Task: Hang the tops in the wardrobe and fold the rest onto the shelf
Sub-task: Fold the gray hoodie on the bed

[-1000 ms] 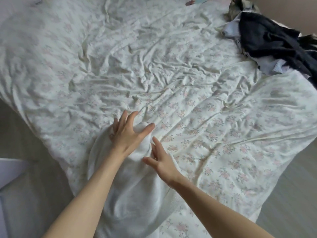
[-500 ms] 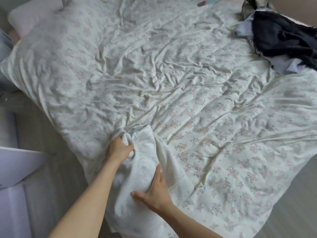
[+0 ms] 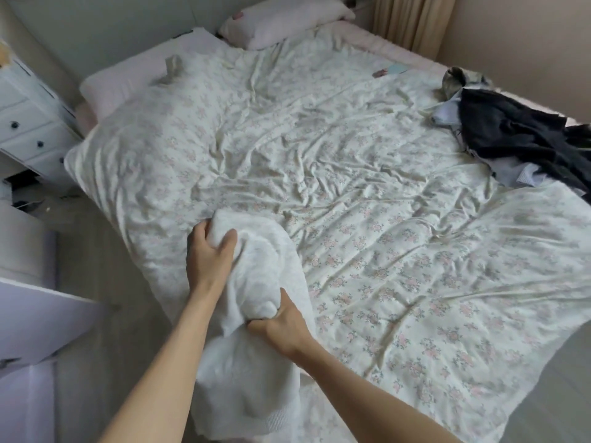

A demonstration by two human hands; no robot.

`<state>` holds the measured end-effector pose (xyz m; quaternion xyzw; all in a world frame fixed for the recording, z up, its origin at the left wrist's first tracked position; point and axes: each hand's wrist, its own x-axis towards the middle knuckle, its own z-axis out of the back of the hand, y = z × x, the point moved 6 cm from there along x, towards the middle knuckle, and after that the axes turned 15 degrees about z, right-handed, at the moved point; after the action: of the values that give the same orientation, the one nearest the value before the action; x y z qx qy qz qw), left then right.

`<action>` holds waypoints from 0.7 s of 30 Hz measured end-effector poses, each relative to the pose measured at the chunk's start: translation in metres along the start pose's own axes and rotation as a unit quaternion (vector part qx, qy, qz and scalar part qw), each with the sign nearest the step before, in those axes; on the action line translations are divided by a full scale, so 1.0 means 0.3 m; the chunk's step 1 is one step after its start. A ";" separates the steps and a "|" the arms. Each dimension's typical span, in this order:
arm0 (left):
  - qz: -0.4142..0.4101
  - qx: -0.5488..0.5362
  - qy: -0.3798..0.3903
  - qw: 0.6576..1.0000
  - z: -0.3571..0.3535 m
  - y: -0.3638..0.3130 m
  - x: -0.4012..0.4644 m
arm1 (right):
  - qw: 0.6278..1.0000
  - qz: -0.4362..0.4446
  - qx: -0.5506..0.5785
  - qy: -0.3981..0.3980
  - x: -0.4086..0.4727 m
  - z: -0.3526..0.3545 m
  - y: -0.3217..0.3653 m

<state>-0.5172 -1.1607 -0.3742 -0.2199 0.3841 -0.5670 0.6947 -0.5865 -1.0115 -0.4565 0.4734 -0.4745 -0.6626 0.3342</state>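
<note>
A white knitted garment (image 3: 256,362) is bunched at the near edge of the bed (image 3: 351,187), which has a floral cover. My left hand (image 3: 209,251) grips its upper end, fingers curled into the cloth. Lower down, my right hand (image 3: 281,324) clutches a fold at its middle. The ribbed hem hangs toward me over the bed's edge. A pile of other clothes (image 3: 518,135), mostly dark with pale pieces under it, lies at the bed's far right.
A white chest of drawers (image 3: 28,123) stands left of the bed. Two pillows (image 3: 281,20) lie at the head. A white furniture top (image 3: 35,318) is at my near left. Small flat items (image 3: 390,71) rest near the far right edge.
Both hands have gathered the white garment: the left went from a loose pinch to a full grip, the right from resting flat to clutching a fold. The view tilted up, showing the whole bed.
</note>
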 end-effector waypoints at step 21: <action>0.295 -0.342 0.394 0.800 -0.369 0.028 -0.278 | 0.629 0.326 -0.704 -0.047 -0.085 0.750 0.238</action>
<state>-0.6037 -1.0642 -0.4240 -0.0766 0.8401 -0.2042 0.4967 -0.7910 -0.9419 -0.3585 -0.1235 -0.0022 -0.6641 0.7374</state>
